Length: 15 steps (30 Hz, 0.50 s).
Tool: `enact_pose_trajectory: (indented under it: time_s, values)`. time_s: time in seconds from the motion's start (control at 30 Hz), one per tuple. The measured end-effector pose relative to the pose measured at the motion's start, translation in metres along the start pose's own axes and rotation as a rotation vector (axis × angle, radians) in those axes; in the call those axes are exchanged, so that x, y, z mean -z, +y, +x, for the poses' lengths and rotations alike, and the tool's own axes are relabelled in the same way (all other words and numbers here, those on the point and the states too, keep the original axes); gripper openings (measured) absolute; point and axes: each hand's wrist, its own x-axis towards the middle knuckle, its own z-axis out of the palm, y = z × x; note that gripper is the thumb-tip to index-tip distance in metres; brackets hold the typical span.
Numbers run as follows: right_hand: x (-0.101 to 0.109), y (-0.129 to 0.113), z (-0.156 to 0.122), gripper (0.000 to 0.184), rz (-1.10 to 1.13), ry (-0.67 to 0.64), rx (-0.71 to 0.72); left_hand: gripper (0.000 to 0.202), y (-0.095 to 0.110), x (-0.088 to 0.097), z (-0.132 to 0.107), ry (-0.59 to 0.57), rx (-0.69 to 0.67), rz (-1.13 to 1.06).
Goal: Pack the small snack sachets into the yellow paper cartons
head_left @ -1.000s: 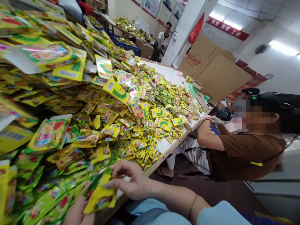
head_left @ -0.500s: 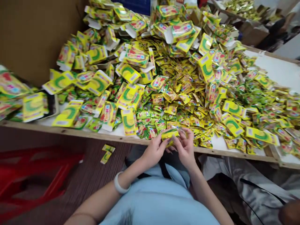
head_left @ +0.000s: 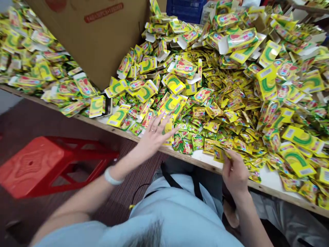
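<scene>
My left hand (head_left: 154, 132) reaches out over the table's front edge with its fingers spread and flat, hovering above a flattened yellow and green carton (head_left: 169, 127) and nothing in it. My right hand (head_left: 233, 171) is closed at the table's edge, its fingers pinched on a small stack of yellow sachets (head_left: 221, 153). A deep heap of small yellow and green sachets (head_left: 226, 103) covers the white table (head_left: 264, 171) in front of me. Yellow cartons (head_left: 173, 84), some open, lie scattered on and behind the heap.
A large brown cardboard box (head_left: 97, 37) stands at the back left of the table. A red plastic stool (head_left: 41, 164) sits on the floor to my left. A blue crate (head_left: 186, 8) shows at the back. A person's pale trousers (head_left: 295, 223) are at my right.
My hands have come apart: the left one let go and swung out to the left with its fingers spread, while the right one keeps the sachets. My view has turned left, and the stool is in sight.
</scene>
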Motion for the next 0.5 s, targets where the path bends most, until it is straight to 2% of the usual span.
enact_pose_trajectory:
  time_s: [0.07, 0.17, 0.23, 0.3, 0.37, 0.43, 0.47, 0.5]
  values:
    - [-0.004, 0.013, -0.005, 0.031, -0.189, -0.158, 0.157, 0.076, -0.027, 0.016, 0.012, -0.131, -0.179, 0.155]
    - [-0.009, 0.019, -0.006, 0.038, -0.318, -0.449, 0.286, 0.072, -0.048, 0.024, 0.032, -0.337, -0.397, 0.169]
    - [-0.009, 0.014, -0.001, 0.041, -0.293, -0.556, 0.268, 0.059, -0.05, 0.024, 0.044, -0.41, -0.436, 0.067]
    - [-0.004, 0.009, 0.009, 0.038, -0.21, -0.605, 0.204, 0.05, -0.043, 0.023, 0.055, -0.37, -0.399, -0.117]
    - [0.005, 0.005, 0.022, 0.03, -0.087, -0.589, 0.139, 0.059, -0.025, 0.024, 0.063, -0.21, -0.305, -0.368]
    - [0.016, 0.003, 0.035, 0.019, 0.071, -0.478, 0.056, 0.061, 0.003, 0.022, 0.068, -0.071, -0.154, -0.674]
    - [0.022, 0.002, 0.04, 0.013, 0.152, -0.38, 0.003, 0.057, 0.02, 0.019, 0.069, -0.062, -0.059, -0.841]
    - [0.027, 0.0, 0.044, 0.009, 0.223, -0.253, -0.058, 0.051, 0.038, 0.014, 0.071, -0.109, 0.048, -1.012]
